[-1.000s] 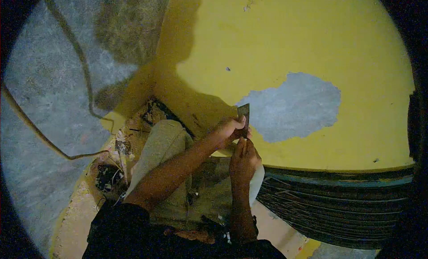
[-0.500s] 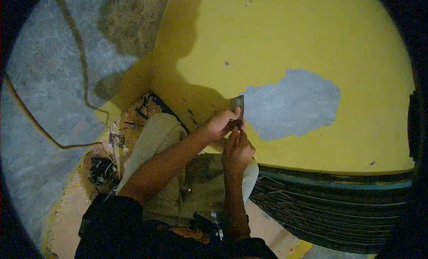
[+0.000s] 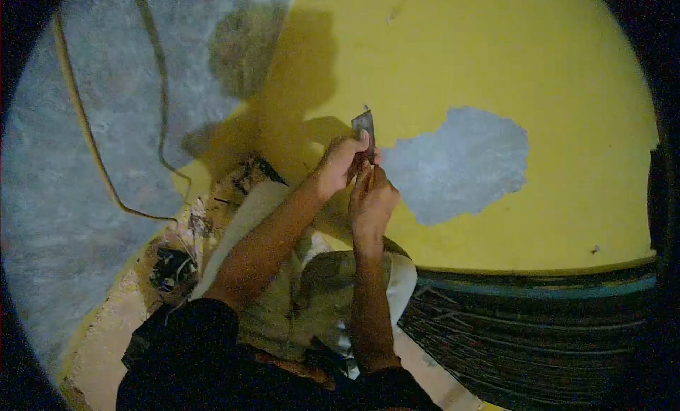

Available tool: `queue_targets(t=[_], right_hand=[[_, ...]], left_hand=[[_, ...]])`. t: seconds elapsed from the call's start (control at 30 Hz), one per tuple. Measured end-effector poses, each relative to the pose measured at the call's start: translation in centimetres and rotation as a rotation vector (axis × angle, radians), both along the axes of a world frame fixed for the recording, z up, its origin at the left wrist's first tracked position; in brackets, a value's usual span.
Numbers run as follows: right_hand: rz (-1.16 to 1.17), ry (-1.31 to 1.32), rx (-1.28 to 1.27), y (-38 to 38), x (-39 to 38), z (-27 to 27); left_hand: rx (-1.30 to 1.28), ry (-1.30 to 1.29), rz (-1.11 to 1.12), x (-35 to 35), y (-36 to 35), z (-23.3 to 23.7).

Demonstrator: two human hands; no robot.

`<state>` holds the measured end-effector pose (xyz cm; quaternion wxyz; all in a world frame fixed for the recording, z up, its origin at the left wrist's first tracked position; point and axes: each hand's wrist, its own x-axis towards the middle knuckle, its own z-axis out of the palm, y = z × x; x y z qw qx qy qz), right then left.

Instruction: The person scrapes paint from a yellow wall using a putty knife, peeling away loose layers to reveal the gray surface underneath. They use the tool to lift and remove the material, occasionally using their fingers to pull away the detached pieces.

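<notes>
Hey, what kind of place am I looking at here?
Probably a room under repair: a yellow wall with a bare grey patch, loose cables on rough plaster, and a scraper held up to it.

A dark grey blade (image 3: 363, 128) is showing above the left hand (image 3: 338, 167). The wall (image 3: 496, 57) is showing yellow behind it, a mottled grey patch (image 3: 460, 163) is spreading beside the right hand (image 3: 372, 200), and below, a black grille (image 3: 531, 340) is showing ribbed lines under a teal edge.

The blade (image 3: 363, 128) stood against the wall (image 3: 510, 50), above the left hand (image 3: 340, 167), with the right hand (image 3: 372, 198) just below. A patch (image 3: 460, 163) lay right of it, a cable (image 3: 162, 113) far left, and a grille (image 3: 531, 333) lower right.
</notes>
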<state>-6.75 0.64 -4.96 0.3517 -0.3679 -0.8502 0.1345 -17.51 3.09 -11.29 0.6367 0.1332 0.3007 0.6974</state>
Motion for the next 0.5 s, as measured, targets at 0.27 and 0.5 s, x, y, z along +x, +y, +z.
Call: queue_targets(t=[0.27,0.5], right_hand=[[-0.032,-0.109,-0.046,-2.6,1.0,-1.9],[-0.235,-0.097,-0.296,-3.6,6.9,1.0]], left_hand=[[-0.066,0.004,0.007,1.3,-2.7,-1.3],[-0.039,-0.112,-0.178,6.8,-2.4,-0.3]])
